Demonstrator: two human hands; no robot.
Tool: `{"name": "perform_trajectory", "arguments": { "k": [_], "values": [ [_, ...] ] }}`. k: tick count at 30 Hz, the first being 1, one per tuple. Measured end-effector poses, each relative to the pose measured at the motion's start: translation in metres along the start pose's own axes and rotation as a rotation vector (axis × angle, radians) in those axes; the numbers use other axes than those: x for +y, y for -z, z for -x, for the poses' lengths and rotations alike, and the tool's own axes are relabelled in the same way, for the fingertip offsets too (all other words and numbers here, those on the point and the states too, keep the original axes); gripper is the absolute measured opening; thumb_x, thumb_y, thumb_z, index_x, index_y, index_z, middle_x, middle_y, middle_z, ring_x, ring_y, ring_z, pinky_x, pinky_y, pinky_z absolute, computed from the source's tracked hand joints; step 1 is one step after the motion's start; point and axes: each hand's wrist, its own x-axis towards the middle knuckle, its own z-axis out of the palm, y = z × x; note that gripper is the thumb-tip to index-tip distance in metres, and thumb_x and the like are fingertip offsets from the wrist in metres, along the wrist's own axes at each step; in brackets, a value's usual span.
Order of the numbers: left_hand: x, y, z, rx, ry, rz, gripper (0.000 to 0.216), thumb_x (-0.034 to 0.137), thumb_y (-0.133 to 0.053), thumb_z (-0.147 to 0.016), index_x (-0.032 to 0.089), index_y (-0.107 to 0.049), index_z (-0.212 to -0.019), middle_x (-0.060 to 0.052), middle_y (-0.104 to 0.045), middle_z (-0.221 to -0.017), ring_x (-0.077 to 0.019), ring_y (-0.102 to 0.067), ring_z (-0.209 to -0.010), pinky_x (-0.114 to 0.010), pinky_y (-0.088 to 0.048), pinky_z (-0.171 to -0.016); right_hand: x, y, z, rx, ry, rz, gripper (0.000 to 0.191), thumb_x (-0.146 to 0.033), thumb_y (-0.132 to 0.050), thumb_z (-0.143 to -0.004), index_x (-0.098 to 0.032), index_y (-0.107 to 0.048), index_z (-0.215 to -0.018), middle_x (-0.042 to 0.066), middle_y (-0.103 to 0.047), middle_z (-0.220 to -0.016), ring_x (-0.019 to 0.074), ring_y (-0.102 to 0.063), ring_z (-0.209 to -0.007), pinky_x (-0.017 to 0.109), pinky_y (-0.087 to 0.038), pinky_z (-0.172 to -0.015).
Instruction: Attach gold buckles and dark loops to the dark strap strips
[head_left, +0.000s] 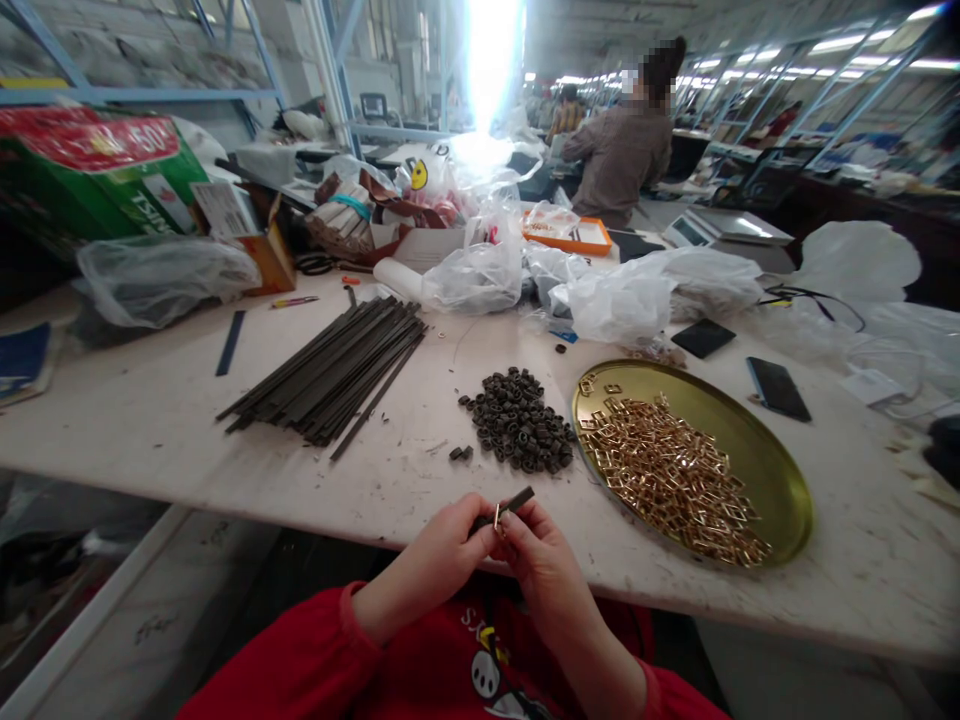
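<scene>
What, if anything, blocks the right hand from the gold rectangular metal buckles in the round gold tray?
Nothing visible but the rim of the tray; the buckles lie uncovered, right of the right hand.

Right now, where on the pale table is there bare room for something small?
Mostly bare: the tabletop left of the long dark flat strips, and right of the round golden tray, in front of the black phone. Crowded: the back, with crumpled translucent plastic bags.

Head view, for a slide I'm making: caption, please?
Hands hold a dark strip and golden piece before a strip stack, loop pile and tray of golden frames.
</scene>
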Motion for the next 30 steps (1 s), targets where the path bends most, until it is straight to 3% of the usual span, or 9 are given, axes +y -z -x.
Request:
{"name": "perform_trajectory", "arguments": {
  "k": [11,18,24,27,30],
  "values": [
    [-0.01,-0.003,-0.006,0.038,0.088,0.077,0.014,0.028,-0.048,-0.081,0.015,-0.054,-0.084,-0.002,-0.061,-0.079,-0.0154,-0.055,-0.074,-0.023,-0.041,-0.063,-0.002,-0.001,-0.003,-0.026,-0.074,-0.08,0.021,-0.027,-0.072,-0.067,-0.019,-0.06,-0.082,-0.001,-0.063,-0.079,0.0125,-0.056,-0.072,0.023,-0.044,-0.067],
    [-0.006,0.0,-0.001,0.018,0.096,0.049,0.014,0.027,-0.046,-0.083,0.016,-0.054,-0.084,0.001,-0.06,-0.073,-0.0125,-0.052,-0.062,-0.021,-0.038,-0.055,0.002,0.004,-0.004,0.011,-0.012,0.021,0.018,-0.03,-0.068,-0.071,-0.018,-0.058,-0.081,-0.002,-0.061,-0.073,0.0114,-0.053,-0.063,0.024,-0.042,-0.061],
    [-0.007,0.0,0.001,0.064,0.054,0.09,0.018,0.033,-0.051,-0.08,0.016,-0.056,-0.078,0.001,-0.059,-0.072,-0.0127,-0.051,-0.068,-0.022,-0.038,-0.062,0.004,0.004,-0.003,0.021,0.014,0.128,0.021,-0.034,-0.067,-0.071,-0.019,-0.057,-0.083,-0.001,-0.061,-0.075,0.0135,-0.054,-0.066,0.025,-0.043,-0.062],
    [-0.009,0.0,0.0,0.057,0.12,0.149,0.017,0.032,-0.051,-0.078,0.016,-0.054,-0.074,0.002,-0.057,-0.066,-0.012,-0.05,-0.062,-0.022,-0.037,-0.058,0.003,0.005,-0.001,0.059,0.129,0.338,0.021,-0.037,-0.064,-0.073,-0.018,-0.056,-0.079,0.0,-0.06,-0.071,0.0152,-0.054,-0.064,0.027,-0.044,-0.061],
    [-0.01,0.001,0.001,0.069,0.176,0.166,0.014,0.029,-0.051,-0.075,0.016,-0.051,-0.069,0.004,-0.055,-0.061,-0.0117,-0.049,-0.059,-0.022,-0.037,-0.057,-0.001,0.011,0.004,0.114,0.418,0.607,0.016,-0.035,-0.06,-0.077,-0.02,-0.058,-0.08,0.001,-0.06,-0.072,0.0162,-0.055,-0.066,0.028,-0.044,-0.063]
  ]
}}
